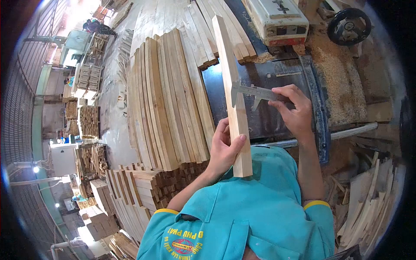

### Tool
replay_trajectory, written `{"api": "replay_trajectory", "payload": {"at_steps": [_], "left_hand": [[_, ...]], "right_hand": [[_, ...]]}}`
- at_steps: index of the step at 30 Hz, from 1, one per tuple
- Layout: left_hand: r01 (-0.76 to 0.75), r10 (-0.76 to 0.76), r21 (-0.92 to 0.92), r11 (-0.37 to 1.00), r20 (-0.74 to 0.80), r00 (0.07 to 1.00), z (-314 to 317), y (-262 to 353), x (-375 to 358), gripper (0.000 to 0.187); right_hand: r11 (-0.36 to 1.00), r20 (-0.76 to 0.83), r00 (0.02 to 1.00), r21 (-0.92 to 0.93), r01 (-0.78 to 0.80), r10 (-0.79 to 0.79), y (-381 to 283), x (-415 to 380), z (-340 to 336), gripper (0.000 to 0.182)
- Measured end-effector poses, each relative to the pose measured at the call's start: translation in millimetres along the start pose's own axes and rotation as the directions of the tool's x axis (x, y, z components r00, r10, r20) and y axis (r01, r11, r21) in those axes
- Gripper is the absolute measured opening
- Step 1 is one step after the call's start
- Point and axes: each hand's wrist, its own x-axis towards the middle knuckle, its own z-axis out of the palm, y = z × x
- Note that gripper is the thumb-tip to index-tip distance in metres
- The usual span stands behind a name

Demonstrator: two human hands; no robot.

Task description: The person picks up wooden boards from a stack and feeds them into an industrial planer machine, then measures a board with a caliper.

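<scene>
My left hand (226, 145) is wrapped round the lower part of a long, pale, squared wooden strip (236, 115), its thumb across the near face. The strip stretches away from my chest over the dark machine table. In my right hand (294, 104) is a metal vernier caliper (260, 92), gripped at the beam between thumb and fingers. The caliper lies crosswise, and its jaw end overlaps the strip about halfway along. Its other jaw shows to the right of the wood.
Long wooden strips (167, 99) lie side by side on the left. A white machine housing (279, 21) and a black handwheel (349, 27) stand at the upper right, near sawdust (338, 78). Offcuts (368, 203) pile up at lower right. Other people are far off at upper left.
</scene>
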Motion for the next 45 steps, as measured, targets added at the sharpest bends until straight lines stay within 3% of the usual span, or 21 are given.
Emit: {"api": "replay_trajectory", "payload": {"at_steps": [8,15,21,25,30,45], "left_hand": [[-0.062,0.07,0.134,0.989,-0.058,0.996,1,-8,3,0.063],[-0.059,0.105,0.334,0.941,-0.121,0.987,4,-5,1,0.069],[-0.143,0.193,0.366,0.919,-0.104,0.976,3,-9,1,0.074],[-0.128,0.175,0.336,0.933,-0.111,0.978,6,-8,-1,0.074],[-0.135,0.191,0.393,0.91,-0.106,0.976,8,-7,-2,0.071],[-0.176,0.216,0.332,0.927,-0.087,0.972,7,-15,-4,0.075]], "right_hand": [[0.999,0.074,0.996,0.027,-0.047,0.045,-4,4,-7,0.038],[0.999,0.091,0.995,-0.03,0.033,-0.03,-5,8,-5,0.037],[0.994,0.105,0.989,-0.026,0.11,-0.107,-13,15,-4,0.037],[0.986,0.119,0.98,-0.032,0.162,-0.157,-12,18,-6,0.036],[0.984,0.123,0.978,-0.038,0.177,-0.171,-13,20,-6,0.034],[0.974,0.1,0.974,-0.078,0.212,-0.204,-14,20,-7,0.032]]}}
